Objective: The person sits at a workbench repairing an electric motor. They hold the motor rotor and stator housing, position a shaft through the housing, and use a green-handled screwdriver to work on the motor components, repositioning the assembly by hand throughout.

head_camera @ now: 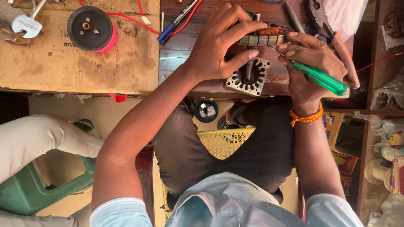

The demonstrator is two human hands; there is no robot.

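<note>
A flat brown cardboard sheet [80,50] with dark printed marks covers the upper left of the frame, lying on the dark wooden bench [176,50]. On it sits a round black and pink motor part [91,28] with red wires [134,23] trailing right, and a grey metal padlock [21,23] lies in the corner. A blue-capped marker pen [174,23] rests at the cardboard's right edge. At the right edge of the frame, shelves hold coloured printed packets and clear plastic bags [389,134].

At upper centre, the left hand [219,46] spreads its grip over a ring-shaped metal stator with copper windings [265,38], fingers curled on its rim. Below it lies a square slotted metal stator plate [249,75]. The right hand [305,67], with an orange thread band at the wrist, closes its grip around a green-handled screwdriver [322,77], its shaft pointing toward the stator. Pliers with reddish handles [332,29] lie just beyond.
</note>
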